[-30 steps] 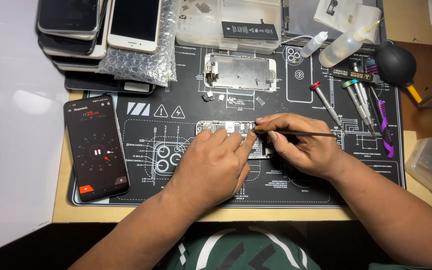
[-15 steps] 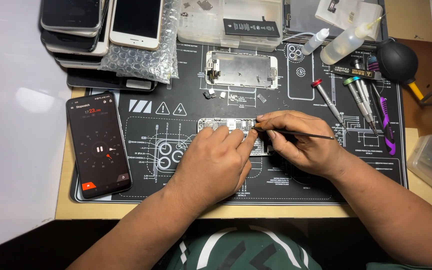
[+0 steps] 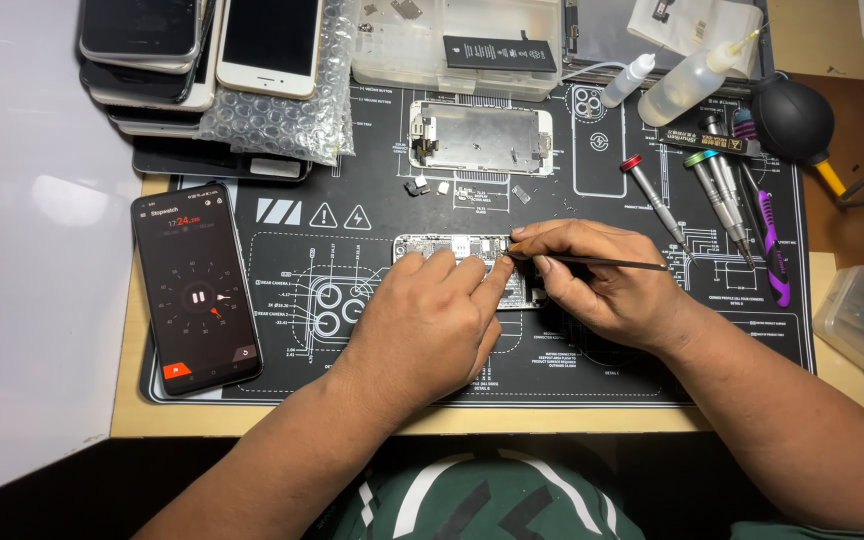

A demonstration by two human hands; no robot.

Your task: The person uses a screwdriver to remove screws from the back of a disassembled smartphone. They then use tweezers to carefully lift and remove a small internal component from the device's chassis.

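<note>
Black repair mat (image 3: 372,375) under everything so tiny parts show; my left hand (image 3: 432,320) lies flat over the opened phone body (image 3: 432,246) mid-mat, fingers pressing down to stop it sliding. My right hand (image 3: 602,285) pinches thin tweezers (image 3: 602,263) closed between thumb and fingers, low and near-flat, tip at the phone's right end beside my left fingertips; whether the tip grips anything I cannot tell.

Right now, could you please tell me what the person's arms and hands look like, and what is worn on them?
Both forearms are bare: no sleeves, gloves, watch or rings show. The left hand and right hand have short, plain nails. Below the arms, a dark green shirt with white stripes shows at the picture's bottom edge.
</note>
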